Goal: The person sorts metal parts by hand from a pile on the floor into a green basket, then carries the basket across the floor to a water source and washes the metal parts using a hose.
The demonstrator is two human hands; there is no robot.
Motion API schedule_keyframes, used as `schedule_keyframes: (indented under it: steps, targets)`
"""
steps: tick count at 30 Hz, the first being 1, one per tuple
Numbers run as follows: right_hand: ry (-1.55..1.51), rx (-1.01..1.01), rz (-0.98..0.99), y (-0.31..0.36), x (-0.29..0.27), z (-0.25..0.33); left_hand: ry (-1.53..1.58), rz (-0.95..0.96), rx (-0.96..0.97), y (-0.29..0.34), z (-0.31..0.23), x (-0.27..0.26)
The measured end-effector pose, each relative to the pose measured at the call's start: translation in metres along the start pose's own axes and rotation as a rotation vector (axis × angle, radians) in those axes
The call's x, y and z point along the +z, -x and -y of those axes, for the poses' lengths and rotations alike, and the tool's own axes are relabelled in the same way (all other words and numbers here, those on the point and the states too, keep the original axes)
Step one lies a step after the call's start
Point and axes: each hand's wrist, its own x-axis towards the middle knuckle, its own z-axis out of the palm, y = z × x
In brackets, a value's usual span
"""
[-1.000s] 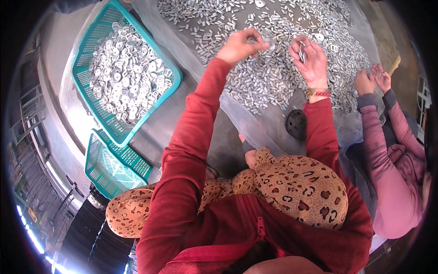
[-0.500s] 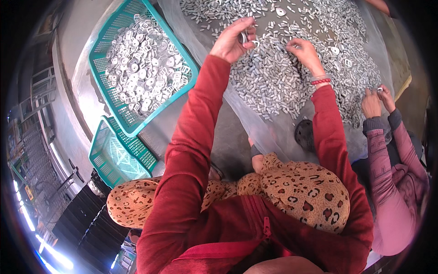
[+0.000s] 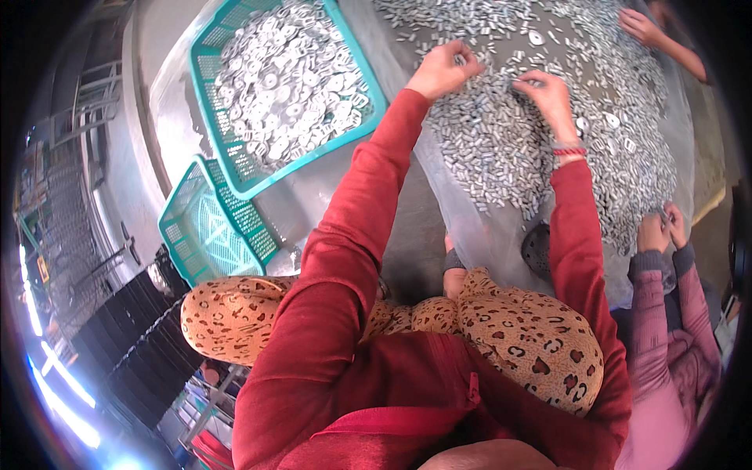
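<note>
A wide heap of small grey metal cylinders point(image 3: 489, 149) lies on a clear plastic sheet point(image 3: 440, 178). Over its left side is my left hand point(image 3: 444, 72), fingers curled together; whatever they hold is hidden. My right hand point(image 3: 551, 100) is above the middle of the heap, thumb and forefinger pinched, with no piece discernible between them. Among the cylinders lie a few larger flat pieces, such as a pale slotted one point(image 3: 629, 145) near my right wrist and a whitish rounded one with a hole point(image 3: 536, 37) farther off.
At left, a green plastic basket point(image 3: 282, 171) holds many pale, flat, slotted pieces. A second green basket point(image 3: 184, 223) is nearer me. Another person's hands point(image 3: 662, 229) work at the heap's right edge; one more hand point(image 3: 642, 28) reaches in at far right. A dark clog point(image 3: 537, 249) is by my knee.
The view has shifted, placing the baskets and heap lower. My left hand has turned and closed over the heap; the pale piece seen in its fingers is now hidden. Another hand appears at far right.
</note>
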Motion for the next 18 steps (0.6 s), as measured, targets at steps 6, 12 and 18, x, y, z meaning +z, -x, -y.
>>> schedule_keyframes:
  steps: [6, 12, 18]
  targets:
    - [-0.89, 0.489, -0.148, 0.012, -0.025, 0.038, 1.16, 0.067, 0.025, 0.005, -0.013, -0.059]
    - [0.006, 0.091, -0.063, 0.01, 0.001, -0.003, 0.155, -0.108, -0.016, -0.022, -0.004, -0.063]
    - [0.229, 0.262, 0.083, 0.016, 0.026, -0.005, -1.008, -0.281, -0.11, -0.034, 0.069, -0.015]
